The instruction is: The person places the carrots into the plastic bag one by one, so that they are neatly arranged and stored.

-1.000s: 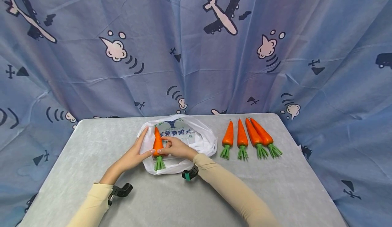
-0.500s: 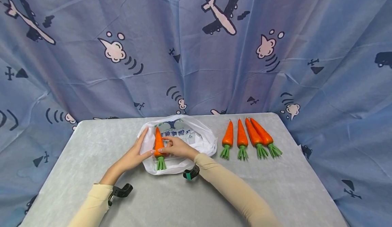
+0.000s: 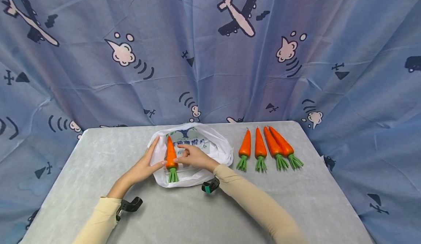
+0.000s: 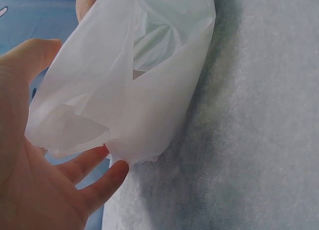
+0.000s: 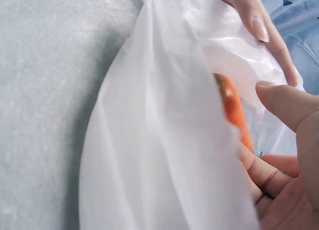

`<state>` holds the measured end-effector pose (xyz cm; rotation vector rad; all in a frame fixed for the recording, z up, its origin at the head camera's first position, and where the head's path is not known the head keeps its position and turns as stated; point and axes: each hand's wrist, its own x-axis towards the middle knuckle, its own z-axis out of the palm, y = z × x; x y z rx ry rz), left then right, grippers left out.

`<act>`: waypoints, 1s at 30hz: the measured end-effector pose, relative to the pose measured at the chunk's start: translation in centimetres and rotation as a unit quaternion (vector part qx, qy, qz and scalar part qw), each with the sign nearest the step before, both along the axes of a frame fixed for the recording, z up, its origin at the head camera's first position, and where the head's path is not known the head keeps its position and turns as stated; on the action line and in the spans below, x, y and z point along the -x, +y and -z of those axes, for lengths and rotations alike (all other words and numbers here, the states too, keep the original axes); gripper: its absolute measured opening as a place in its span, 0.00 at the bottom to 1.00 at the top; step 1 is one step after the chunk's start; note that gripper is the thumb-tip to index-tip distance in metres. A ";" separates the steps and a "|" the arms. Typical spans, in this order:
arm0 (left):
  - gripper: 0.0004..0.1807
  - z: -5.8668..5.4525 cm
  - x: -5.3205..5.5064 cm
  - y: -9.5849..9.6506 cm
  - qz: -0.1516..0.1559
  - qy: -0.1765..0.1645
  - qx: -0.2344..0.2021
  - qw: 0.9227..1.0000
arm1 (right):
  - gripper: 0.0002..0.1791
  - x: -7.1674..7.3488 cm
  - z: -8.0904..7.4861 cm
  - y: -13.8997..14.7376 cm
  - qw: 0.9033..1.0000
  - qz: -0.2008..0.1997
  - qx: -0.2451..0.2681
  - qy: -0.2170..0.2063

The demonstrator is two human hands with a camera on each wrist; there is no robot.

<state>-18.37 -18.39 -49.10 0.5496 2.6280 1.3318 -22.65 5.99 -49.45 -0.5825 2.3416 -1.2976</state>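
Observation:
An orange carrot (image 3: 170,152) with green stalks lies inside a white plastic bag (image 3: 223,152), near its left side, tip toward the back. My right hand (image 3: 197,159) is over the bag's opening, just right of the carrot, thumb and forefinger apart. In the right wrist view, the thumb stands away from the carrot (image 5: 232,103), and the bag's wall hides part of it. My left hand (image 3: 144,165) is spread along the bag's left rim. In the left wrist view, its fairly straight fingers (image 4: 107,182) touch the bag's outside.
Several more carrots (image 3: 260,145) lie in a row right of the bag, stalks toward me. The two rightmost touch each other. A grey-white table (image 3: 184,218) bears everything, and a blue patterned curtain (image 3: 197,53) hangs behind it.
The carrot in the bag has shifted slightly right, then come to rest. My right hand has let go of it and drawn a little to the right. The left hand has stayed put.

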 end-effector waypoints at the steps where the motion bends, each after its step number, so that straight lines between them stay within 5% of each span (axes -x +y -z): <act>1: 0.52 0.0 0.0 0.0 0.001 0.003 0.002 1.000 | 0.40 0.0 -0.1 0.1 1.000 0.000 0.000 0.005; 30: 0.53 0.3 0.2 0.1 -0.002 -0.009 -0.002 1.000 | 0.39 -1.1 -5.0 6.8 0.998 0.039 0.027 0.050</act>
